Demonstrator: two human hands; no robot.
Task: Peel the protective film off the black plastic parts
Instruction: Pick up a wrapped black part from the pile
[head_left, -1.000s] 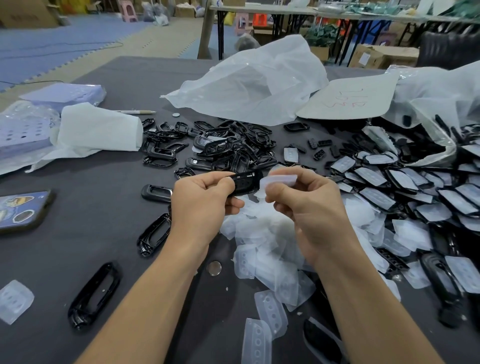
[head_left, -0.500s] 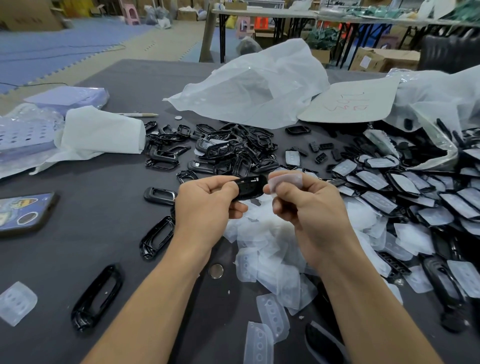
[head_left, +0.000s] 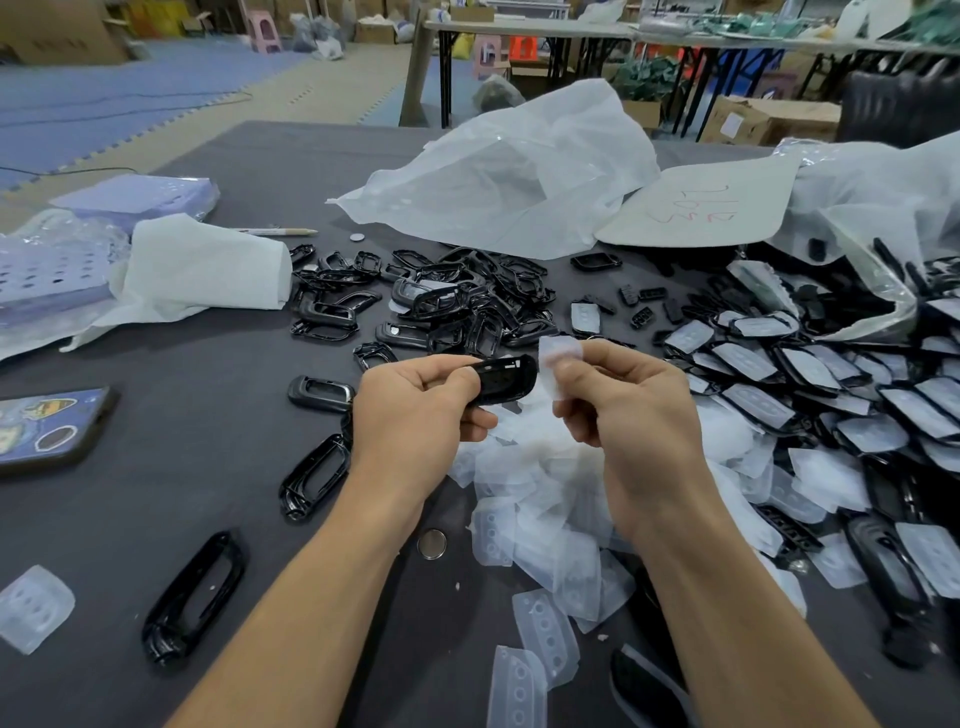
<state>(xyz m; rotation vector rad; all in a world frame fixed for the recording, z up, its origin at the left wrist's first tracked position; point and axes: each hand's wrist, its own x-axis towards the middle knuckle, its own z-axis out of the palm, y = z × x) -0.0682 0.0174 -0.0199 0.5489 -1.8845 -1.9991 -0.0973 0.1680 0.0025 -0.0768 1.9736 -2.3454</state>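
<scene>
My left hand pinches a black plastic part by its left end, above the table. Just right of it my right hand pinches a small translucent film piece between thumb and fingers, apart from the part's right end. A heap of peeled films lies under both hands. Film-covered black parts spread over the right side. A pile of bare black frames lies behind my hands.
A phone lies at the left edge. White tissue and a plastic pack sit at back left, a pencil behind them. Loose black frames and a coin cell lie near my left forearm. White bags and a cardboard sheet at the back.
The film has come off the part: my right hand has drawn it slightly right and away from the part's end. My left hand keeps its hold on the part.
</scene>
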